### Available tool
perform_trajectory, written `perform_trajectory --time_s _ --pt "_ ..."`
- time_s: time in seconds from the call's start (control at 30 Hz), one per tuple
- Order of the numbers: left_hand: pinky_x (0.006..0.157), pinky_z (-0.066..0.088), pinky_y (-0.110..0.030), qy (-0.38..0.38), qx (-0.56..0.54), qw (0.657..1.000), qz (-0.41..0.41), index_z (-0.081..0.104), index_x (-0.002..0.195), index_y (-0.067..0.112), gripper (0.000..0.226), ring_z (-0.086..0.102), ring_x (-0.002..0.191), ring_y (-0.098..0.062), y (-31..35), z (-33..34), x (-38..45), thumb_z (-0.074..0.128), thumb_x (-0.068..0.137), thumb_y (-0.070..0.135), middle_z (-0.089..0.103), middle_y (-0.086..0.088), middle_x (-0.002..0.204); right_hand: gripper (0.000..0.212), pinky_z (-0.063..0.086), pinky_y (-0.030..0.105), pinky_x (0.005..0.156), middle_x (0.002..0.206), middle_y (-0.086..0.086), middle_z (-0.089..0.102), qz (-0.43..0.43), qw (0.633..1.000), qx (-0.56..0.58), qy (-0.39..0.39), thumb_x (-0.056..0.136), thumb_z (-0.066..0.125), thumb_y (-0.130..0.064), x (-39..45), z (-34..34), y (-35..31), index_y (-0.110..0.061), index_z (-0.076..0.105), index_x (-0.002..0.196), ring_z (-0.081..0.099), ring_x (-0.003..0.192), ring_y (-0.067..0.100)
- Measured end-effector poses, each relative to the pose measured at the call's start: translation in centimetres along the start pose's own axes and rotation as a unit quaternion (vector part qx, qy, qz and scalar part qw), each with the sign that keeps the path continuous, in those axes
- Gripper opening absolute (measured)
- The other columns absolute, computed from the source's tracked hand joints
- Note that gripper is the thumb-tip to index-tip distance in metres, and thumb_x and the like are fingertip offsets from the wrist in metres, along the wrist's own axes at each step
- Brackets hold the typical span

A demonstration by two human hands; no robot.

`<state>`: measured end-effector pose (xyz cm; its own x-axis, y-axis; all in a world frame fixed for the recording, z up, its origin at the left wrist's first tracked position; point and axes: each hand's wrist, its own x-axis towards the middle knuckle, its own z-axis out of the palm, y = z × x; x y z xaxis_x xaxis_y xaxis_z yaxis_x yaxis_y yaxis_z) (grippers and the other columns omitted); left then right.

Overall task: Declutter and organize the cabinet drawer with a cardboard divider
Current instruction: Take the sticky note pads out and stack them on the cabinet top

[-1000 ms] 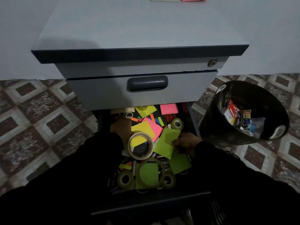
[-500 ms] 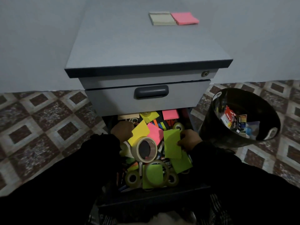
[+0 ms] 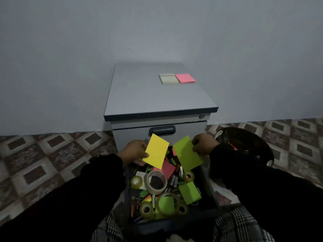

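- The left hand (image 3: 134, 152) pinches one yellow sticky-note pad (image 3: 156, 151) by its left edge, thumb on the front face, fingers curled behind it; the pad is held tilted above the back of the open drawer (image 3: 208, 187).
- The right hand (image 3: 203, 144) grips one green sticky-note pad (image 3: 187, 153) at its right edge, fingers folded round it; this pad is also raised over the drawer, just beside the yellow one and not touching it.
- The drawer is pulled out from the grey cabinet (image 3: 157, 95), below a closed upper drawer with one dark handle (image 3: 162, 130).
- Inside the drawer lie five tape rolls as far as the dim light lets me count: one large beige roll (image 3: 156, 182), one wide clear ring (image 3: 166, 204) and three small clear rolls, one of them at (image 3: 136, 182).
- Also in the drawer are one pink pad (image 3: 167, 170), one more green pad (image 3: 190, 192) and a litter of small coloured tabs and pens too jumbled to count.
- On the cabinet top sit two pads side by side and touching: one pale pad (image 3: 169, 78) and one pink top pad (image 3: 185, 78).
- One black bin (image 3: 251, 140) stands to the right of the cabinet, behind the right sleeve.
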<state>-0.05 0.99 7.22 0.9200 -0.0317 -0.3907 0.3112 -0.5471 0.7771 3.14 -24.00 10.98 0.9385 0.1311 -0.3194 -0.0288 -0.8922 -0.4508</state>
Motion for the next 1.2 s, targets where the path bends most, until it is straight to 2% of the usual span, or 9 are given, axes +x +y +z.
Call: perform_trajectory --time_s 0.13,0.27,0.37,0.47,0.63,0.77,0.93,1.07,1.2 --pt "0.041 0.053 -0.023 -0.001 -0.064 0.998 0.014 0.047 0.086 0.006 0.016 0.059 0.058 -0.02 3.6 -1.1 -1.4 0.054 0.089 -0.008 0.054 -0.012 0.079 0.027 0.052 0.033 0.077 0.108 0.021 0.065 -0.021 0.999 0.014 0.027 0.086 0.058 -0.002 -1.3 -3.3 -1.6 0.0 0.063 0.113 0.062 0.088 0.029" --pt "0.043 0.054 -0.024 -0.004 -0.067 0.997 0.027 0.047 0.083 0.009 0.018 0.062 0.048 -0.013 6.9 -2.7 -1.4 0.054 0.09 -0.006 0.054 -0.01 0.079 0.025 0.045 0.017 0.04 0.084 0.019 0.059 -0.019 0.998 0.049 0.036 0.085 0.058 0.002 -1.7 -6.4 -2.8 0.005 0.062 0.11 0.053 0.053 0.02" --pt "0.049 0.056 -0.024 -0.001 -0.077 0.996 0.044 0.049 0.086 0.009 0.015 0.061 0.054 -0.016 8.8 -4.0 -1.0 0.057 0.089 -0.003 0.057 -0.01 0.08 0.025 0.043 0.016 0.034 0.074 0.015 0.057 -0.011 0.996 0.082 0.045 0.085 0.058 0.003 -1.0 -8.6 -3.3 0.006 0.062 0.11 0.05 0.051 0.017" --pt "0.052 0.057 -0.024 -0.007 -0.107 0.993 0.051 0.051 0.088 0.008 0.013 0.063 0.047 -0.01 10.6 -4.8 -0.2 0.056 0.09 -0.004 0.058 -0.009 0.08 0.024 0.044 0.015 0.034 0.064 0.008 0.052 -0.001 0.991 0.12 0.061 0.086 0.058 0.004 0.3 -10.4 -3.9 0.006 0.061 0.11 0.05 0.052 0.017" --pt "0.05 0.057 -0.024 -0.01 -0.153 0.987 0.044 0.049 0.085 0.006 0.014 0.062 0.066 -0.023 13.1 -5.9 2.5 0.054 0.09 -0.006 0.057 -0.012 0.085 0.026 0.043 0.015 0.033 0.073 0.012 0.054 0.015 0.982 0.173 0.07 0.088 0.058 0.004 4.1 -12.8 -4.5 0.008 0.059 0.113 0.049 0.053 0.018" --pt "0.052 0.057 -0.026 -0.008 -0.171 0.985 0.029 0.051 0.085 0.007 0.013 0.065 0.056 -0.018 14.7 -7.2 6.0 0.054 0.09 -0.005 0.061 -0.014 0.081 0.027 0.044 0.015 0.034 0.066 0.007 0.049 0.023 0.982 0.175 0.073 0.089 0.056 0.003 8.5 -15.1 -5.3 0.007 0.059 0.115 0.048 0.054 0.017" --pt "0.053 0.058 -0.026 0.003 -0.203 0.979 0.027 0.052 0.087 0.005 0.01 0.065 0.051 -0.017 15.9 -9.7 10.6 0.057 0.09 -0.003 0.056 -0.012 0.078 0.028 0.046 0.018 0.042 0.091 0.014 0.055 0.021 0.973 0.208 0.099 0.09 0.053 0.004 14.6 -17.8 -6.6 0.006 0.058 0.117 0.048 0.058 0.015" --pt "0.054 0.058 -0.026 0.007 -0.219 0.975 0.028 0.052 0.085 0.006 0.011 0.064 0.047 -0.013 16.8 -11.6 13.1 0.057 0.09 -0.002 0.055 -0.011 0.075 0.028 0.044 0.015 0.035 0.096 0.014 0.053 0.025 0.969 0.22 0.114 0.091 0.052 0.004 19.4 -18.9 -7.2 0.005 0.058 0.118 0.049 0.06 0.017" --pt "0.056 0.058 -0.024 0.005 -0.234 0.972 0.028 0.056 0.084 0.006 0.01 0.065 0.051 -0.014 17.4 -13.0 14.4 0.056 0.089 -0.003 0.06 -0.01 0.075 0.03 0.052 0.03 0.069 0.098 0.015 0.055 0.025 0.966 0.221 0.131 0.09 0.052 0.003 23.2 -19.6 -6.9 0.005 0.057 0.12 0.053 0.082 0.024"
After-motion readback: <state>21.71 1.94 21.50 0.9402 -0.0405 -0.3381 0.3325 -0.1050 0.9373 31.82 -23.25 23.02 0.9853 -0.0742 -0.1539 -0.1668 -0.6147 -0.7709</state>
